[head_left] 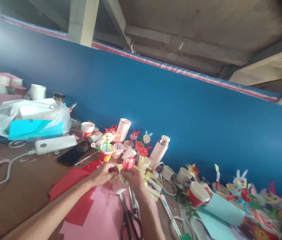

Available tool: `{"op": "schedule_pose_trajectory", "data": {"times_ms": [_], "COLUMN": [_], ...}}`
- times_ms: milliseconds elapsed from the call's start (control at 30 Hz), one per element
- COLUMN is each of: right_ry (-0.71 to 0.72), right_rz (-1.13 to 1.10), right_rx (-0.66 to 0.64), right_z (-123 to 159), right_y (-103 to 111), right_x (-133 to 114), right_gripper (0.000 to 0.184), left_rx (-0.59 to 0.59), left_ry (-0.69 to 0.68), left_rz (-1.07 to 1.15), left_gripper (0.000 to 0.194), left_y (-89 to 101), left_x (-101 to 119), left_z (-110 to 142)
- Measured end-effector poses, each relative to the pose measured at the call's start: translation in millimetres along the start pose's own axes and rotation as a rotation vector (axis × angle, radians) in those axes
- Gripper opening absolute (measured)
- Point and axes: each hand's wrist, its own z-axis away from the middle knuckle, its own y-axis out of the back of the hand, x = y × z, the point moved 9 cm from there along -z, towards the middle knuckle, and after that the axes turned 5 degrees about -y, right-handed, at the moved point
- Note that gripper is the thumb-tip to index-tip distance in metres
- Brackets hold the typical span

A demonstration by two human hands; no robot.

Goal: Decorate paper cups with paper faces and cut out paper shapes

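Note:
A white paper cup (119, 186) stands between my hands over pink paper (100, 210). Above its rim is a red paper figure (128, 163) with two round white eyes. My right hand (135, 180) has its fingers closed just below the red face, at the cup's right side. On the left of the cup, my left hand (106, 173) is closed with curled fingers; what its fingertips pinch is hidden. Black-handled scissors (128, 218) lie in front of the cup, partly behind my right forearm. Red paper (68, 183) lies under my left forearm.
Several cups with paper figures stand behind, near a red and white cup (106, 153) and a thermos (159, 150). To the left lie a phone (72, 154), a white power bank (55, 145) and a plastic bag (30, 110). Decorated cups and light blue paper (223, 208) are at right.

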Motion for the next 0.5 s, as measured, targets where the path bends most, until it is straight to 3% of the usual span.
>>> {"op": "schedule_pose_trajectory", "data": {"times_ms": [133, 500], "right_ry": [-0.015, 0.036], "right_rz": [-0.013, 0.045], "right_rx": [-0.006, 0.004], "right_z": [2.5, 3.1], "right_y": [-2.9, -4.8], "right_x": [-1.4, -7.3], "right_gripper": [0.021, 0.021], "left_rx": [-0.023, 0.073], "left_ry": [0.15, 0.103], "left_rz": [0.21, 0.146], "left_gripper": [0.023, 0.023], "left_y": [-7.7, -7.5], "left_x": [-14.9, -11.5], "left_z": [0.7, 1.1]}}
